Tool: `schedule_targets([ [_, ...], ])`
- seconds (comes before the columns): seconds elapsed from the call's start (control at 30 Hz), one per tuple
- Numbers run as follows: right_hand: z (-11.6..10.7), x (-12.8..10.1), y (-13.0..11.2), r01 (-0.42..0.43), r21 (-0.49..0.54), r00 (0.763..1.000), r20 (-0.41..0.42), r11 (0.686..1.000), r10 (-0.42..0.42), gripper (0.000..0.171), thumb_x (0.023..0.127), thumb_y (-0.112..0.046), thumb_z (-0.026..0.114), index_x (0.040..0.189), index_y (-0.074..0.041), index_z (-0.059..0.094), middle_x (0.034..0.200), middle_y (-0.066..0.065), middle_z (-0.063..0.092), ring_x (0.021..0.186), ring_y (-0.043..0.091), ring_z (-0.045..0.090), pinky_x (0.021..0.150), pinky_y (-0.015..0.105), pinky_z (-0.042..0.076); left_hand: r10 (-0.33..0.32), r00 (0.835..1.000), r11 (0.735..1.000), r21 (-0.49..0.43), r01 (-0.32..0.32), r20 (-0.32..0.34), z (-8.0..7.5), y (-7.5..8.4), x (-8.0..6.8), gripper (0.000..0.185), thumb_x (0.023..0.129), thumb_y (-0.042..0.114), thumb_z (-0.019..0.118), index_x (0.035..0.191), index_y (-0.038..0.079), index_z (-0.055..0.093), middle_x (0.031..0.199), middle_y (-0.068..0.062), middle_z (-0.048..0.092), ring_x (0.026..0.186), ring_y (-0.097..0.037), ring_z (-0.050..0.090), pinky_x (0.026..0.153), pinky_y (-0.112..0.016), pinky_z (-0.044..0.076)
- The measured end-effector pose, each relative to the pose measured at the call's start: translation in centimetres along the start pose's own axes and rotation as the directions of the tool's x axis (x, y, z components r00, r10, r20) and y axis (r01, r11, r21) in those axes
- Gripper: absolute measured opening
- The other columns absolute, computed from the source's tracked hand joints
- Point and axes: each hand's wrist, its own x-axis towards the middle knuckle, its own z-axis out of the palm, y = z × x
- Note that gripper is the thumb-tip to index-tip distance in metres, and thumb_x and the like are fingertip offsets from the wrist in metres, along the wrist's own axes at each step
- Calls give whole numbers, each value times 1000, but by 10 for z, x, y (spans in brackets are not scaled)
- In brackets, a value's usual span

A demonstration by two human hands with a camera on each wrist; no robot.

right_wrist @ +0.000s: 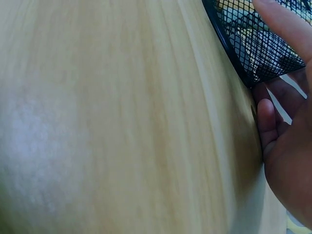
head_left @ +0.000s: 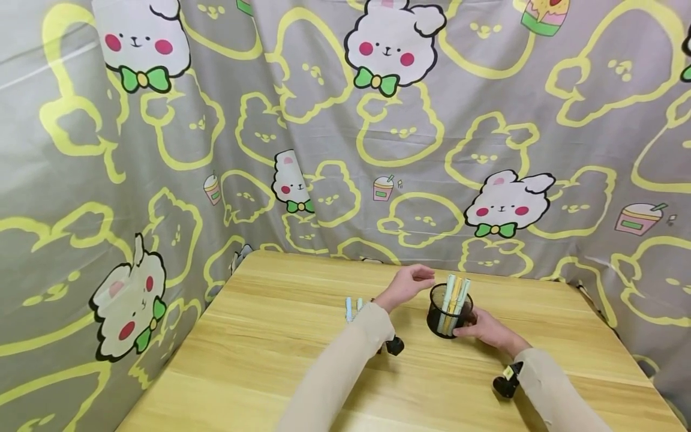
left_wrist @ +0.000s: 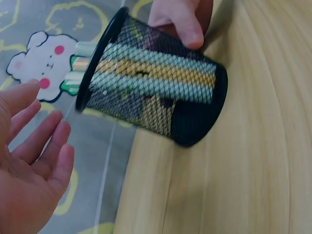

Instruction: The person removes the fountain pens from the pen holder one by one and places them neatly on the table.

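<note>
A black mesh pen holder (head_left: 433,319) stands right of the table's middle, with several pale green and yellow pens (head_left: 456,290) upright in it. My right hand (head_left: 490,331) grips its right side, thumb across the mesh near the base and other fingers behind it. In the right wrist view, the thumb (right_wrist: 285,27) lies over the mesh and the fingers curl around the far side. To the left of the rim is my left hand (head_left: 406,286), fingers loosely bent and holding nothing. The left wrist view shows a gap between those fingers (left_wrist: 48,146) and the holder.
A blue pen (head_left: 348,308) and a pale green one (head_left: 360,303) show beside my left forearm, their lower ends hidden by the sleeve (head_left: 345,360). Around the wooden table (head_left: 243,360) hangs a grey curtain (head_left: 324,120) with cartoon rabbits, close along its back and left edges.
</note>
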Motion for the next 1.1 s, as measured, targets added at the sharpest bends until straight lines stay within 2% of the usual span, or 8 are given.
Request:
schedule_targets([
  [0.2,-1,-1,0,-11,-23,1000,5,1000,11,57,85,-10,71,130,13,44,123,26,55,106,14,56,88,18,41,-8,1000,999,47,7,27,19,4,7,27,94,20,61,121,15,63,115,2,63,105,-8,57,82,-24,49],
  [0.33,0,-1,-1,-7,-20,1000,9,1000,7,57,85,-10,71,129,13,44,123,28,54,106,13,55,88,18,41,-2,1000,999,53,1,30,26,1,11,30,94,20,61,124,12,61,115,2,63,105,-8,57,83,-24,49],
  [0.63,-1,-1,-1,-12,-17,1000,0,1000,12,58,84,-9,71,130,13,43,124,28,53,105,11,55,89,18,40,-8,999,1000,-28,10,54,35,-4,19,32,94,19,62,125,12,60,110,0,65,99,-7,60,80,-22,49],
  [0.87,0,-1,-2,-4,4,1000,16,1000,4,59,85,-9,71,131,14,41,125,29,52,106,12,55,88,19,42,-19,999,998,-52,20,30,38,-5,21,29,93,21,63,121,21,62,106,5,65,96,-5,59,79,-22,49],
  [1.1,0,-1,-2,-4,11,1000,17,1000,3,59,85,-8,71,131,14,41,125,30,51,106,11,55,88,19,42,-7,1000,999,-46,7,0,37,-4,18,28,92,19,64,120,19,63,102,5,65,92,-6,58,76,-23,49],
])
